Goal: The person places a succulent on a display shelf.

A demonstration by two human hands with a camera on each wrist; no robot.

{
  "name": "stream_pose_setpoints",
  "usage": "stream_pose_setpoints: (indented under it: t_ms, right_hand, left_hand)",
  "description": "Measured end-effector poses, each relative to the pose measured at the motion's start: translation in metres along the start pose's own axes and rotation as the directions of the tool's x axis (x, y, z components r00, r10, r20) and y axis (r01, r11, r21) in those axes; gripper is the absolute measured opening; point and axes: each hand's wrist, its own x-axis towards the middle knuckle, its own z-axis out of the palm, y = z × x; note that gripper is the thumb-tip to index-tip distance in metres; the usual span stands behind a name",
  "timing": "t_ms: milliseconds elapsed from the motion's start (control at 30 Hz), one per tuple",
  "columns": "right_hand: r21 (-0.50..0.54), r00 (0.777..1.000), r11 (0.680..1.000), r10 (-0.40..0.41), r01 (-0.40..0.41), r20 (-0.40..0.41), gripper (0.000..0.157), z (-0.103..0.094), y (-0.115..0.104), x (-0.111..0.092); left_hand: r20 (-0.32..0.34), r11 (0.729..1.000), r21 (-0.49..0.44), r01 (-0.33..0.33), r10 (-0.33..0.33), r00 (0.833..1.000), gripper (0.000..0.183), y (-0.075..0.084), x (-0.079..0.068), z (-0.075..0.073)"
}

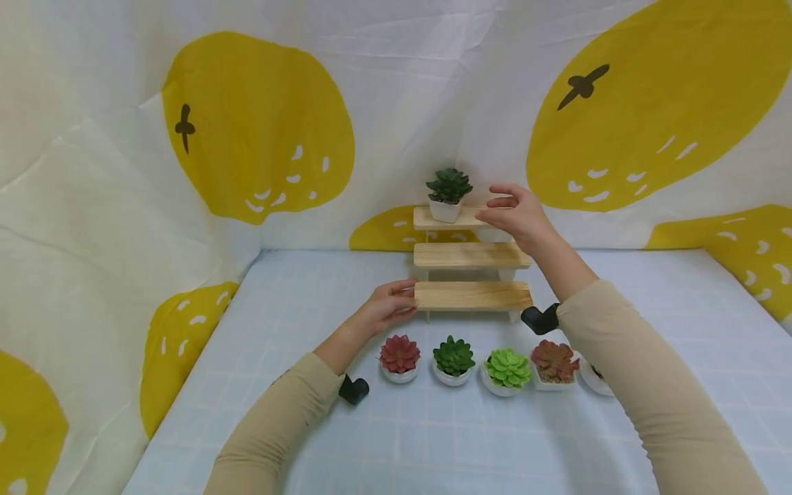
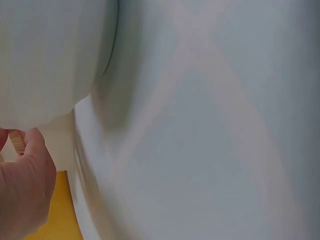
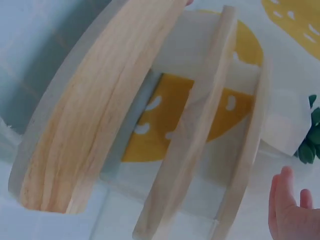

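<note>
A three-tier wooden plant stand (image 1: pixel 473 295) rises in stepped boards at the back of the table. My left hand (image 1: pixel 386 307) pinches the left end of its lowest board; the left wrist view shows thumb and finger around the wooden edge (image 2: pixel 18 142). On the top board's left half stands a dark green succulent (image 1: pixel 449 185) in a white pot. To the right of that pot my right hand (image 1: pixel 516 214) hovers by the top board, fingers extended and apart from the plant. The right wrist view shows this hand with nothing held.
In front of the stand several potted succulents form a row: a red one (image 1: pixel 399 354), a dark green one (image 1: pixel 454 356), a bright green one (image 1: pixel 508 368) and a reddish-brown one (image 1: pixel 555 361). Another white pot (image 1: pixel 596 379) is partly behind my right sleeve. A lemon-print curtain (image 1: pixel 396 124) hangs behind.
</note>
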Motion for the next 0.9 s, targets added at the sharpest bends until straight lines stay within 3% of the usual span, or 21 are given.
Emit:
stream_pose_setpoints:
  t_ms: [167, 500, 900]
  right_hand:
    - [-0.029, 1.000, 0.999, -0.017, 0.018, 0.022, 0.064, -0.005, -0.001, -0.008]
    - [-0.196, 0.995, 0.978, -0.052, 0.068, 0.085, 0.062, -0.016, 0.002, -0.028]
    - [-0.206, 0.980, 0.966, -0.124, 0.156, 0.158, 0.051, -0.034, 0.009, -0.064]
  left_hand:
    - [0.004, 1.000, -0.005, -0.003, 0.003, 1.000, 0.053, -0.001, 0.001, -0.002]
    - [0.001, 1.000, -0.015, 0.004, -0.004, 1.000, 0.053, -0.002, 0.002, -0.004]
    - [0.004, 1.000, 0.001, -0.002, 0.002, 1.000, 0.052, -0.002, 0.002, -0.002]
